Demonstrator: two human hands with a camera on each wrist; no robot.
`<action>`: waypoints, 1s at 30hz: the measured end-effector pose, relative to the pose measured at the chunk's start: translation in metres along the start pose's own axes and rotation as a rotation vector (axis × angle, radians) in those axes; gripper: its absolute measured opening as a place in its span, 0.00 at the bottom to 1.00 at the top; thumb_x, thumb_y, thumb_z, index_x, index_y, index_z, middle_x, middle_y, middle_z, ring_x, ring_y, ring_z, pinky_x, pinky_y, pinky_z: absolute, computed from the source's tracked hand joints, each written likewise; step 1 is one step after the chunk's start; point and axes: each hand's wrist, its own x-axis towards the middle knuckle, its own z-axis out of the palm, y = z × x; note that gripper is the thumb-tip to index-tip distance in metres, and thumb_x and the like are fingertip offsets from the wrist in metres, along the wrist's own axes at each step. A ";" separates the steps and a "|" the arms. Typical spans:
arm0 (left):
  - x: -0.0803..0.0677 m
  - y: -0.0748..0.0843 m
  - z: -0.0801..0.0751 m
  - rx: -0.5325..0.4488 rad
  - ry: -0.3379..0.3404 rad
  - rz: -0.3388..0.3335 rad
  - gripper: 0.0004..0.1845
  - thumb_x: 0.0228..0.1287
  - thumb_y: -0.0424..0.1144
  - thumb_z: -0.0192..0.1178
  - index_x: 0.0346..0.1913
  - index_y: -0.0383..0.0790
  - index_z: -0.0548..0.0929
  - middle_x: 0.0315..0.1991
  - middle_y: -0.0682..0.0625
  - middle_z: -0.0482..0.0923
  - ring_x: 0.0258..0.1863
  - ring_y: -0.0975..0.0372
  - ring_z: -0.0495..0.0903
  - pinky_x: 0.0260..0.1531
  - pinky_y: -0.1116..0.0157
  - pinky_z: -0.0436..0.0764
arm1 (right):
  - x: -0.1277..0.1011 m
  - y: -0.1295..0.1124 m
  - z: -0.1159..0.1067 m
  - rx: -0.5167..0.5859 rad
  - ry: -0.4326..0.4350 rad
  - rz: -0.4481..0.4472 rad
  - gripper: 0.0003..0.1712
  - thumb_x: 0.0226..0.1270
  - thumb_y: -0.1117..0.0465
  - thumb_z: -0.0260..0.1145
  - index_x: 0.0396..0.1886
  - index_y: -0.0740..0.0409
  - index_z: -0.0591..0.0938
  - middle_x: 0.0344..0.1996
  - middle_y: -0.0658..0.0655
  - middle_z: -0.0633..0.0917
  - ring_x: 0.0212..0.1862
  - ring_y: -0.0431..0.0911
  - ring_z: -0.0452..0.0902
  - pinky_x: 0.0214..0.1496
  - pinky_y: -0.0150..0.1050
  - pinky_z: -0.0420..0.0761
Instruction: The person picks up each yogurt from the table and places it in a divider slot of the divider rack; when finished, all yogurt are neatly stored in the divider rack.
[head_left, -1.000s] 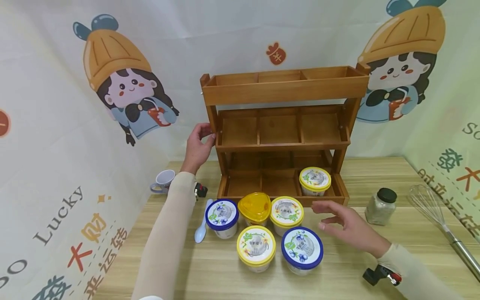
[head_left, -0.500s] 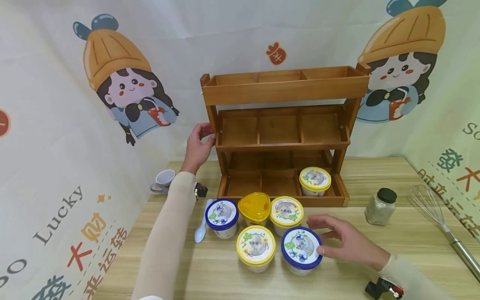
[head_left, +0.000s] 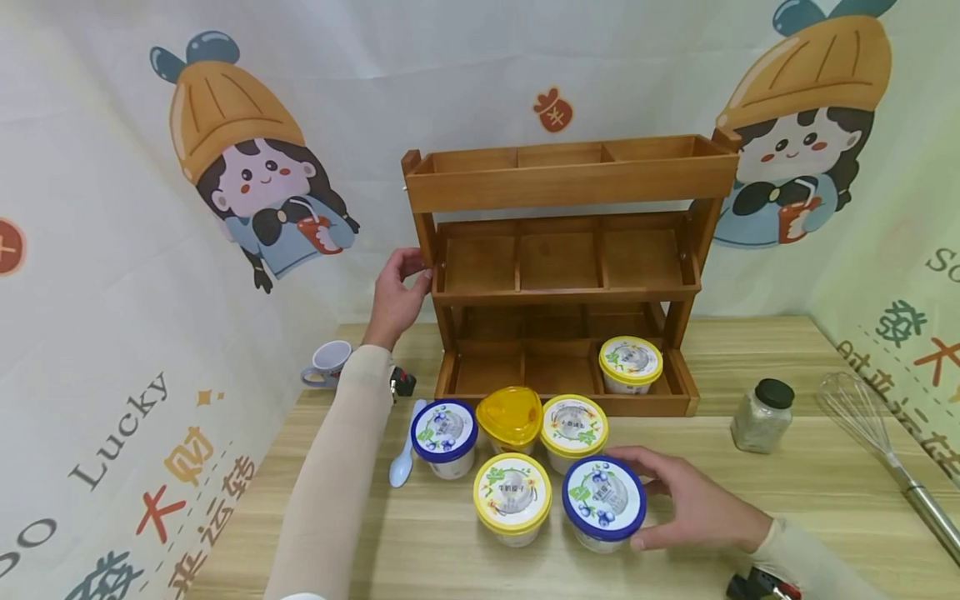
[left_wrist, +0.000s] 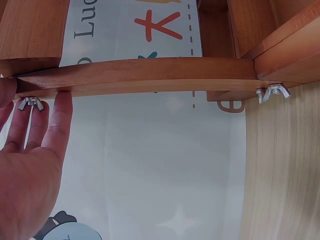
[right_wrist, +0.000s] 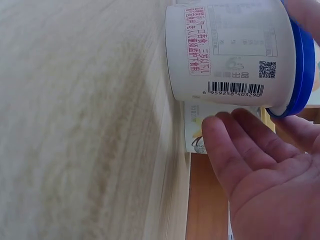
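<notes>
The blue-lidded cup (head_left: 603, 502) stands on the wooden table (head_left: 750, 492), at the front right of a group of five cups. The right hand (head_left: 693, 507) is around its right side; the thumb and fingers curl toward the lid edge, but I cannot tell if they already grip it firmly. Just left of it stands a yellow-lidded cup (head_left: 512, 497). Behind them is the wooden rack (head_left: 570, 179), and one more cup (head_left: 630, 363) sits in its lowest right compartment. The left hand (head_left: 395, 293) holds the rack's left post, fingers closed around it. A white spoon (head_left: 405, 457) lies near the left forearm.
</notes>
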 end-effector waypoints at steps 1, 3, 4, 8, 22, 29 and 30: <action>0.000 0.000 0.000 -0.001 0.000 0.002 0.20 0.78 0.33 0.59 0.68 0.38 0.75 0.63 0.40 0.79 0.67 0.52 0.79 0.59 0.53 0.89 | 0.000 0.000 0.000 0.006 -0.001 0.006 0.55 0.51 0.62 0.86 0.78 0.58 0.68 0.68 0.60 0.81 0.65 0.39 0.80 0.60 0.40 0.89; 0.000 0.000 -0.001 -0.005 0.002 0.008 0.19 0.78 0.33 0.60 0.68 0.38 0.75 0.63 0.40 0.79 0.67 0.52 0.79 0.59 0.53 0.89 | 0.000 0.000 0.001 0.015 -0.002 0.017 0.54 0.52 0.62 0.85 0.78 0.58 0.68 0.68 0.61 0.81 0.66 0.38 0.79 0.59 0.40 0.89; -0.001 0.000 -0.001 -0.006 0.003 0.010 0.19 0.78 0.33 0.60 0.67 0.38 0.75 0.63 0.39 0.79 0.67 0.52 0.79 0.59 0.53 0.89 | 0.000 0.001 0.002 0.022 -0.002 0.023 0.53 0.53 0.62 0.85 0.78 0.58 0.69 0.68 0.61 0.81 0.66 0.38 0.79 0.58 0.40 0.89; -0.001 -0.002 0.000 -0.005 0.004 0.014 0.19 0.78 0.33 0.60 0.67 0.38 0.76 0.62 0.39 0.79 0.67 0.51 0.79 0.59 0.55 0.89 | 0.000 0.000 0.003 0.038 0.004 0.046 0.52 0.54 0.63 0.84 0.77 0.58 0.69 0.67 0.62 0.81 0.65 0.37 0.79 0.56 0.40 0.90; -0.001 -0.001 -0.001 -0.008 0.006 0.014 0.19 0.77 0.32 0.60 0.67 0.38 0.75 0.62 0.39 0.79 0.67 0.51 0.79 0.60 0.53 0.88 | 0.002 -0.012 -0.011 -0.022 0.057 0.045 0.49 0.55 0.63 0.83 0.76 0.62 0.70 0.69 0.65 0.80 0.66 0.36 0.79 0.59 0.38 0.89; -0.001 -0.002 -0.001 0.001 0.009 0.017 0.19 0.78 0.33 0.59 0.67 0.38 0.76 0.62 0.39 0.80 0.67 0.52 0.79 0.60 0.53 0.88 | 0.005 -0.024 -0.022 -0.028 0.073 0.005 0.50 0.57 0.65 0.81 0.78 0.62 0.68 0.70 0.64 0.79 0.66 0.37 0.79 0.60 0.37 0.88; 0.000 -0.002 -0.001 0.003 0.008 0.020 0.19 0.78 0.33 0.60 0.67 0.38 0.76 0.62 0.39 0.80 0.67 0.52 0.79 0.60 0.54 0.88 | 0.005 -0.026 -0.024 -0.033 0.080 -0.005 0.49 0.57 0.65 0.81 0.78 0.61 0.68 0.70 0.64 0.79 0.66 0.37 0.80 0.60 0.36 0.88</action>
